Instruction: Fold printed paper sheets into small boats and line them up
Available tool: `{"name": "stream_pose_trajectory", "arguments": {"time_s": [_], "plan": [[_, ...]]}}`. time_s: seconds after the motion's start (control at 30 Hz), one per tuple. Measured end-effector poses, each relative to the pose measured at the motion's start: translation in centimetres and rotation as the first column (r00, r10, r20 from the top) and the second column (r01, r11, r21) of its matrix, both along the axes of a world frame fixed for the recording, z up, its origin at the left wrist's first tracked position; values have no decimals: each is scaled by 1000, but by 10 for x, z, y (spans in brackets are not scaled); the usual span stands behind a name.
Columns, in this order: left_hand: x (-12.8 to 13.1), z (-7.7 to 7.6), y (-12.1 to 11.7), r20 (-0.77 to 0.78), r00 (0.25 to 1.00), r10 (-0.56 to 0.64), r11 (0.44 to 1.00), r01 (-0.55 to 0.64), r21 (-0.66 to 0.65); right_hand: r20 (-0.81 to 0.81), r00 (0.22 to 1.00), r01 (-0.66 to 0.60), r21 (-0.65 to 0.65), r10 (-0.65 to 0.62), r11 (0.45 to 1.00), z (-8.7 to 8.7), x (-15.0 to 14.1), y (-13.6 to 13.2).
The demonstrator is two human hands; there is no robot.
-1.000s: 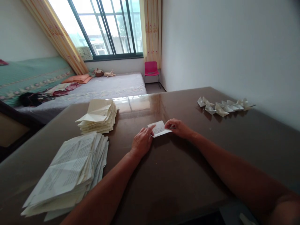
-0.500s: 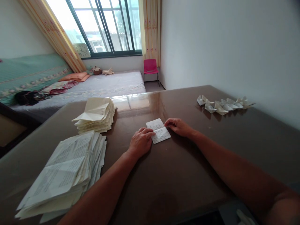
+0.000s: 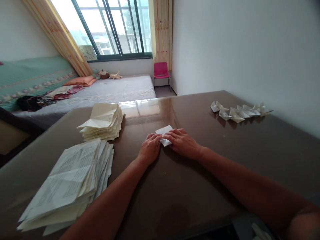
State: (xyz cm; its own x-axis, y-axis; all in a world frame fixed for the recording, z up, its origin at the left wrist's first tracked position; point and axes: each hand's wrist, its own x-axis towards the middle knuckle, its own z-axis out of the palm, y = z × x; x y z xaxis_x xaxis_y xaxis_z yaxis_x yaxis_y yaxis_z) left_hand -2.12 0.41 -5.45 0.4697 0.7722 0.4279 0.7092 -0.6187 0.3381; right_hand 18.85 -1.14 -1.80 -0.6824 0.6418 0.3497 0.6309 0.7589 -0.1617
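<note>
Folded printed paper point(image 3: 165, 135), mid-desk point(image 3: 200, 173), pressed flat under left hand point(image 3: 149, 150) and right hand point(image 3: 183, 143), fingers extended, nothing grasped, apparently creasing; folded-sheet stack point(image 3: 103, 121) at ten o'clock.

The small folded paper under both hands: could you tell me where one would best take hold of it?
Probably the far corner of the folded paper, reached from the window side: it alone pokes out bare, while the left hand and right hand press flat over the rest.
</note>
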Motion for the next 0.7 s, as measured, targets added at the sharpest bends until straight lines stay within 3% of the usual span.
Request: {"name": "stream_pose_trajectory", "arguments": {"time_s": [0.1,0.23,0.5,0.57,0.7], "plan": [[1,4,-3,-30,999,-38,999,38,-3,4,1000,25,-1,-25,1000,-4,9,10],[6,9,-10,-95,987,-126,992,125,-14,-18,1000,11,-103,-13,995,-5,34,27],[7,11,-13,-96,978,-185,983,183,-33,-216,973,-148,-335,77,930,-14,50,43],[4,11,-10,-100,978,-181,983,178,-38,-262,965,-126,-355,31,926,-20,48,44],[1,13,-8,-129,972,-199,980,194,-48,-288,945,39,-365,-153,930,-28,40,44]]}}
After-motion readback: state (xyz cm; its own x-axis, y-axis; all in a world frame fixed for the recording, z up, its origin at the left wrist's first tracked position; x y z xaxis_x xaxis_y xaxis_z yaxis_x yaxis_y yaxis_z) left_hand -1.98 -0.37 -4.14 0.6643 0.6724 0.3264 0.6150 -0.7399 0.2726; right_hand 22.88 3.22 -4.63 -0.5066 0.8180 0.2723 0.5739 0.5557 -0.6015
